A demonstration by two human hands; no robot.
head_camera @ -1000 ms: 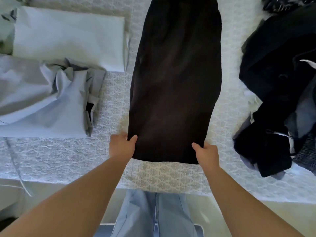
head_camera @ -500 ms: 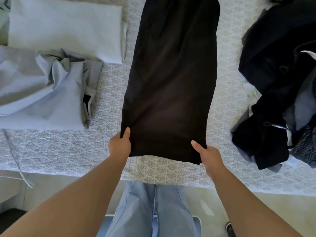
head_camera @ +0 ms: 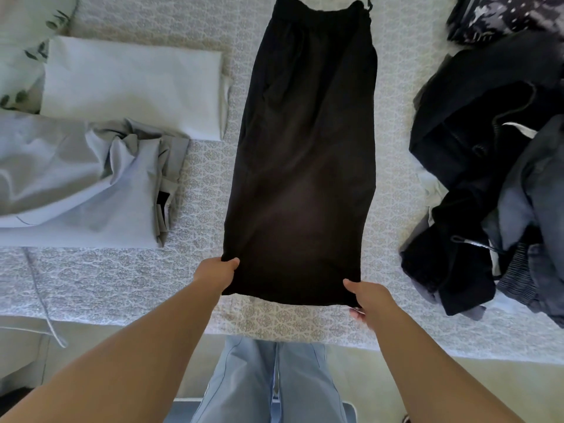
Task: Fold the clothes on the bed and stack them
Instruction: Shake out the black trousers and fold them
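Bare bedspread [head_camera: 201, 190] runs either side of the black garment [head_camera: 305, 154], hemmed by grey clothes [head_camera: 85, 184] left, dark pile [head_camera: 476, 154] right.

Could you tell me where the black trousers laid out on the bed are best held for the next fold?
Probably at the two near corners of the hem, from the bed's near edge. The black trousers lie flat and lengthwise, waistband far away, hem nearest. The left hand and right hand already pinch those corners, so lifting there would likely carry the hem evenly toward the waistband.

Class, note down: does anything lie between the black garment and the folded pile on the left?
Nothing visible does. Both hands, left hand and right hand, already grip the black garment; only bare bedspread separates it from the folded pile.
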